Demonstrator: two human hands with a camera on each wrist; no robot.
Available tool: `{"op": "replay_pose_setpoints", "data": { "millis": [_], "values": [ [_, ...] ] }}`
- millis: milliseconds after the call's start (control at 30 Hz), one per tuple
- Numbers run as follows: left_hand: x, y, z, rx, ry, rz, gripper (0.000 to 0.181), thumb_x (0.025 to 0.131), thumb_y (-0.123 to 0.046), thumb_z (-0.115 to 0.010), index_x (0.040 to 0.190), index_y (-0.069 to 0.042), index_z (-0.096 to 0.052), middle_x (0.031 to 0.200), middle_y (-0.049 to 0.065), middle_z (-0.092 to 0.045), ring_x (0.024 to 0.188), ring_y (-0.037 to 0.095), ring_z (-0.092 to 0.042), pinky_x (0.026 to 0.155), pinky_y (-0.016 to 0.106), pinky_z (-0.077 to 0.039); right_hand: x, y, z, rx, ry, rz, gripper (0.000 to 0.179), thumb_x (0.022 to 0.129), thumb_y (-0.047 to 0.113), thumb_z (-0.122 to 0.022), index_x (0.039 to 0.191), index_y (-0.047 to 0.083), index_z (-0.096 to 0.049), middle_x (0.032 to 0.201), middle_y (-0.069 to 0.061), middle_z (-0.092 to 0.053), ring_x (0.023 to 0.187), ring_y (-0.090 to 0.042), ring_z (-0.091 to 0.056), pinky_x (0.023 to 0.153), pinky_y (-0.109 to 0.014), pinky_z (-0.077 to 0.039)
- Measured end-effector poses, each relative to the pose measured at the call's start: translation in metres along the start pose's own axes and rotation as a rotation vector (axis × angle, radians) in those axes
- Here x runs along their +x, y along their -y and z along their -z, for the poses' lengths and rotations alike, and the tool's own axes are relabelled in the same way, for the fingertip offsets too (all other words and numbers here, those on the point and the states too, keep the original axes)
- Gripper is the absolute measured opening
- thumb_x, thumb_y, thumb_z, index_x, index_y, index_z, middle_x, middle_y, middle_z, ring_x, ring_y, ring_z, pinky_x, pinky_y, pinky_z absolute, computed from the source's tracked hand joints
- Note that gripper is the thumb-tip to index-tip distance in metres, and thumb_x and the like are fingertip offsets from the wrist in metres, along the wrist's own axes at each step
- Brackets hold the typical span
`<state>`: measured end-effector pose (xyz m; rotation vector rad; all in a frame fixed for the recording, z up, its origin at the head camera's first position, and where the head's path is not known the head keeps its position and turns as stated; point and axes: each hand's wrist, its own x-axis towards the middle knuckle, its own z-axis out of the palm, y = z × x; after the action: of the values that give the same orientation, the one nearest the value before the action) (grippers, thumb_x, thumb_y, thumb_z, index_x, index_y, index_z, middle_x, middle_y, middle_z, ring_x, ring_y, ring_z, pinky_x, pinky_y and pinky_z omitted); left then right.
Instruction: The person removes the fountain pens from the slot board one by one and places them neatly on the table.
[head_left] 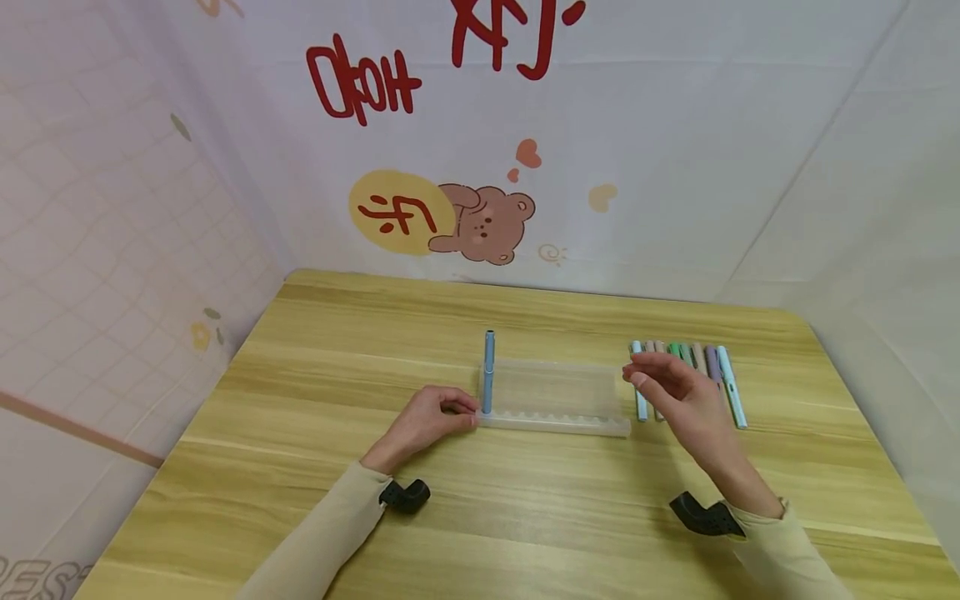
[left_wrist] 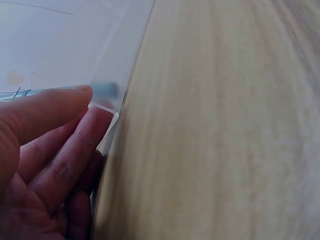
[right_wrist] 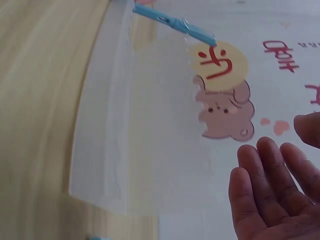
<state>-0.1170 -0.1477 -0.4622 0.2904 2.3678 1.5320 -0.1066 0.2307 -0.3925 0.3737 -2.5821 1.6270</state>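
A clear plastic pen rack with a notched edge lies at the middle of the table. One blue pen stands upright at its left end. My left hand pinches that end between thumb and fingers; the left wrist view shows the fingertips on the rack's corner. To the right lies a row of several pens, among them a green pen, a purple pen and a light blue pen. Above this row hovers my right hand, fingers loosely bent and holding nothing, partly hiding the pens.
The wood-patterned table meets a white wall covering with red characters and a cartoon bear. Another patterned covering runs along the left side. Each wrist wears a black mount, the left mount and the right mount.
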Motion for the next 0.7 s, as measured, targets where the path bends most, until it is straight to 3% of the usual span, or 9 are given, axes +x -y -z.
{"op": "replay_pose_setpoints", "data": {
  "millis": [300, 533, 700],
  "values": [
    [-0.001, -0.002, 0.0, 0.014, -0.006, 0.004, 0.013, 0.093, -0.019, -0.078, 0.105, -0.014, -0.079, 0.094, -0.004, -0.075, 0.091, 0.014, -0.066, 0.087, 0.038, -0.049, 0.004, 0.005, -0.038, 0.093, 0.107, 0.022, 0.028, 0.105, 0.018, -0.063, 0.131, 0.006, -0.064, 0.122, -0.014, -0.071, 0.109, -0.01, -0.068, 0.088, -0.019, -0.053],
    [0.0, -0.003, 0.0, 0.014, -0.006, 0.007, 0.013, 0.093, -0.018, -0.078, 0.105, -0.014, -0.079, 0.094, -0.004, -0.074, 0.09, 0.014, -0.066, 0.087, 0.037, -0.049, 0.009, 0.005, -0.066, 0.155, 0.191, -0.014, 0.026, 0.103, 0.021, -0.067, 0.127, 0.008, -0.068, 0.125, -0.019, -0.069, 0.114, -0.028, -0.068, 0.09, -0.023, -0.054],
    [0.001, -0.002, 0.0, 0.011, -0.006, 0.007, 0.013, 0.093, -0.016, -0.078, 0.105, -0.013, -0.079, 0.094, -0.003, -0.075, 0.09, 0.014, -0.066, 0.086, 0.036, -0.049, 0.016, 0.006, -0.087, 0.15, 0.234, -0.004, 0.026, 0.102, 0.021, -0.068, 0.125, 0.009, -0.07, 0.125, -0.014, -0.07, 0.111, -0.021, -0.068, 0.091, -0.026, -0.054]
  ]
}}
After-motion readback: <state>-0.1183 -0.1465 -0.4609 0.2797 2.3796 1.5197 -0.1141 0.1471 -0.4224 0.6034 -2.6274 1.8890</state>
